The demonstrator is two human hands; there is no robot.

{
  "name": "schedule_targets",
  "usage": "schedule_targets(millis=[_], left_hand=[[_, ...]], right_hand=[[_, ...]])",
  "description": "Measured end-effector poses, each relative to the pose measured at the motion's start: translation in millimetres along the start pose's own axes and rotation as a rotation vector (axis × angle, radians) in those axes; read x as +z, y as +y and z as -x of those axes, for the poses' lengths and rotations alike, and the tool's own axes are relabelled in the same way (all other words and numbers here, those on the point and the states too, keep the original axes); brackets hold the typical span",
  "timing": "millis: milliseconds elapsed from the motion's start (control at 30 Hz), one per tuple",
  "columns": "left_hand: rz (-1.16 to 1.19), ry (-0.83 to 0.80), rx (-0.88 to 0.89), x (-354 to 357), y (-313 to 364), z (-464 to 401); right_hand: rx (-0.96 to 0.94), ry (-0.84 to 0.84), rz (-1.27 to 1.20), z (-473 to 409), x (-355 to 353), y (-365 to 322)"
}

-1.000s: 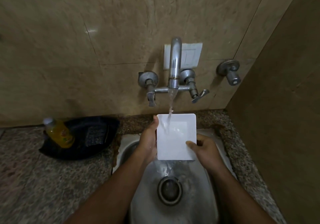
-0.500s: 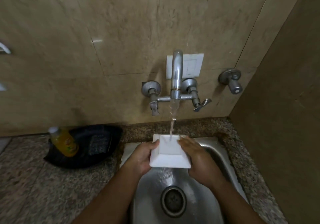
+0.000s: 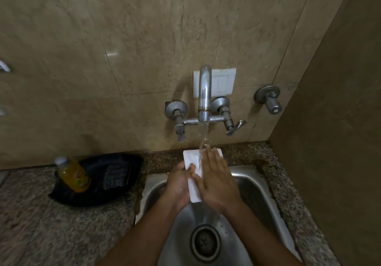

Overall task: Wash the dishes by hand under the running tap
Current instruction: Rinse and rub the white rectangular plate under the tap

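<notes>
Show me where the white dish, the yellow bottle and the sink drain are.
white dish (image 3: 190, 158): head view, on its bare upper left corner, above the thumb.
yellow bottle (image 3: 74, 175): head view, on the middle of its labelled body.
sink drain (image 3: 205, 241): head view, on the centre of the strainer.

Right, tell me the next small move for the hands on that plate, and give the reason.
Probably slide the right hand down the white plate toward its lower edge. The left hand grips the plate's left side over the sink, the right palm lies flat on its face, and the tap water lands near the top edge, so the lower part likely needs rubbing.
</notes>
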State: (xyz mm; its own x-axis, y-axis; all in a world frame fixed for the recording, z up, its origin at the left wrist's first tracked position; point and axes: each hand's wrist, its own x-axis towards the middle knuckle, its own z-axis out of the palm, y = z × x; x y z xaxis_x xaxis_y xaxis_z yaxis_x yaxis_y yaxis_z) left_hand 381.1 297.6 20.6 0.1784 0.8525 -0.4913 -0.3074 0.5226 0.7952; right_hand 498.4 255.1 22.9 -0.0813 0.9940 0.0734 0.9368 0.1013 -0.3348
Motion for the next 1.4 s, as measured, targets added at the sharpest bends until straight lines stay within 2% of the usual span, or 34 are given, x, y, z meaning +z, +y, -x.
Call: schedule_targets(millis=[133,167,233,300,600,700,833,867,933,967,1033,1100,1133,1233,1333,1367,1400], left_hand=[[0.001,0.047,0.013,-13.9,-1.1,3.3],[0.007,0.037,0.009,-17.5,-3.6,4.2],[-0.002,0.014,0.015,-16.6,-6.1,5.5],[-0.035,0.012,0.041,-15.5,-5.8,4.6],[-0.191,-0.039,0.074,-17.6,-10.9,11.8],[-0.242,-0.021,0.091,-23.3,-12.3,12.0],[-0.198,-0.012,0.105,-32.1,-13.3,16.1],[-0.196,-0.013,0.109,-33.5,-14.2,18.1],[-0.163,-0.014,0.094,-31.1,-13.6,23.6],[-0.146,-0.017,0.083,-30.4,-12.5,26.0],[-0.104,-0.034,0.09,-32.4,-10.7,27.4],[-0.065,-0.048,0.106,-34.9,-10.3,26.5],[-0.041,-0.047,0.093,-35.5,-9.9,26.1],[0.027,-0.025,0.046,-32.6,-7.6,30.2],[0.062,0.067,0.01,-43.8,-7.8,30.5],[0.079,0.096,0.013,-48.7,-5.8,30.2],[0.095,0.106,0.019,-51.4,-3.1,30.0]], right_hand=[[-0.32,-0.072,0.021,26.2,7.5,-0.9],[-0.333,-0.065,0.029,27.9,7.9,6.0],[-0.224,0.008,0.031,22.2,11.2,11.1],[-0.144,0.0,0.012,21.5,14.3,1.5],[-0.145,0.07,-0.104,2.4,11.2,1.8],[0.025,0.132,-0.164,2.6,15.0,11.0],[-0.195,0.032,-0.116,16.6,12.4,-4.2],[-0.167,0.034,-0.126,15.5,11.7,0.2],[0.018,0.096,-0.191,9.6,9.7,9.0],[0.034,0.117,-0.192,9.9,9.3,6.2],[-0.153,0.083,-0.175,18.2,12.0,-10.3],[-0.291,0.059,-0.257,25.3,16.7,-14.0],[-0.239,0.096,-0.324,21.7,17.4,-8.1],[0.088,0.19,-0.457,14.6,17.8,5.2],[-0.01,0.112,-0.502,34.3,25.1,-5.1],[-0.01,0.062,-0.637,41.3,23.7,-6.7],[0.069,0.024,-0.847,44.2,17.5,-6.2]])
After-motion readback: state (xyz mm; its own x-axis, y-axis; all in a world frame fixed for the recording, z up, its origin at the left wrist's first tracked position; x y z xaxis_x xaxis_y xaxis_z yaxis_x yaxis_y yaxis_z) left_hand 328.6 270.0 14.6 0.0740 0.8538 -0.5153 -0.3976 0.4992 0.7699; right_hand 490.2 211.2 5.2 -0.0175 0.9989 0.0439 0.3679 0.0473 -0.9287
